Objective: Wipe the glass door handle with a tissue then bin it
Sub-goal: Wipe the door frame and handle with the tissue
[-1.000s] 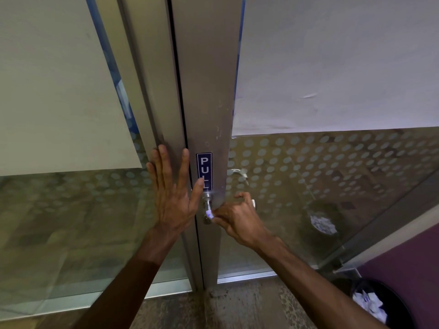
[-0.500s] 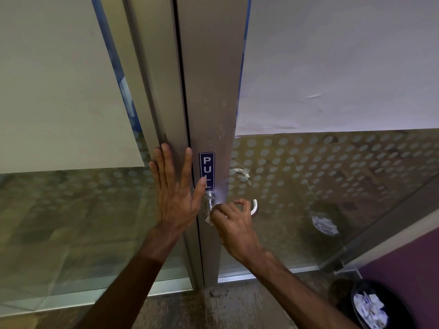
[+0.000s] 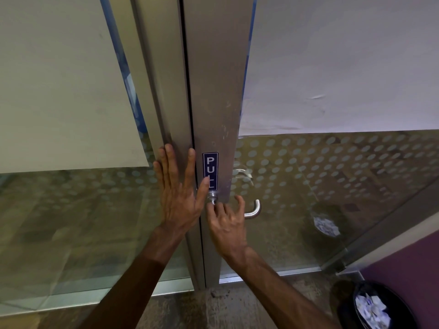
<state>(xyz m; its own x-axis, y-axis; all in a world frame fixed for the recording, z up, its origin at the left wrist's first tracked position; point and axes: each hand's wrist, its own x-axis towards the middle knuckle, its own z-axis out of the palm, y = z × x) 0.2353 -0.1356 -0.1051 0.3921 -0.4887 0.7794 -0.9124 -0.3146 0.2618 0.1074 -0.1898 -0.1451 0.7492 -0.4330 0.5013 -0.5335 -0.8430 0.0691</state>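
A silver lever door handle (image 3: 255, 209) sticks out of the metal stile of the glass door (image 3: 215, 96), just under a blue PULL sign (image 3: 210, 166). My right hand (image 3: 228, 225) is on the handle's inner part by the round base, fingers curled over it. The tissue is hidden under those fingers. Only the handle's curved right end shows. My left hand (image 3: 178, 198) lies flat with fingers spread on the frame left of the door gap, its thumb touching the sign's lower edge. It holds nothing.
A black bin (image 3: 356, 305) with several crumpled white tissues stands on the floor at the lower right, by a purple wall (image 3: 408, 262). The glass panels (image 3: 332, 176) carry frosted dots and white sheets. The bin's reflection (image 3: 326, 225) shows in the right panel.
My right hand has slid left along the handle towards its base, and the white tissue tip seen by the thumb earlier is now covered. My left hand has stayed flat on the frame.
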